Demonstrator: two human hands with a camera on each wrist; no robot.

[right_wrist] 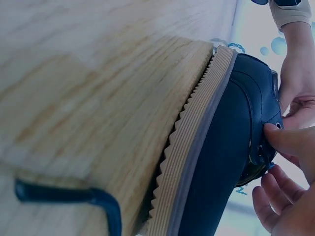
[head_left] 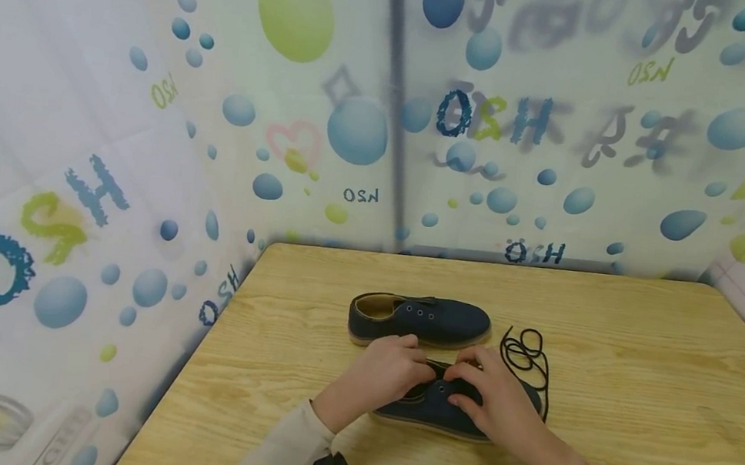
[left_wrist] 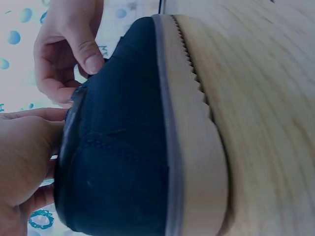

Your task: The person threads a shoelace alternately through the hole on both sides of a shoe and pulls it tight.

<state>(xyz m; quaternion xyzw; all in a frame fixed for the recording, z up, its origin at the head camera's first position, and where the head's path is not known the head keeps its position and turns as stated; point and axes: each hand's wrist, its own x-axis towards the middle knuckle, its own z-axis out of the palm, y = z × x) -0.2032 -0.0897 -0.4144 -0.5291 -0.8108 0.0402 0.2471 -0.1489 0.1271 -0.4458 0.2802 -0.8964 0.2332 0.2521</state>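
A dark navy lace-up shoe (head_left: 427,410) with a tan sole stands on the table, toe to the right. My left hand (head_left: 390,374) is at its opening, fingers reaching over the collar by the tongue. With my right hand (head_left: 498,399) I pinch the eyelet flap; in the right wrist view the thumb (right_wrist: 285,140) presses beside an eyelet and the fingertips sit at the flap's edge. The left wrist view shows the shoe's heel and side (left_wrist: 123,147) close up, both hands along its top. The inner fingertips are hidden by the shoe.
A matching shoe (head_left: 445,323) stands just behind, its eyelets unlaced. A black shoelace (head_left: 528,352) lies in loops right of the toes and runs down past my right forearm. The wooden table (head_left: 660,392) meets a patterned curtain (head_left: 530,198) at the back.
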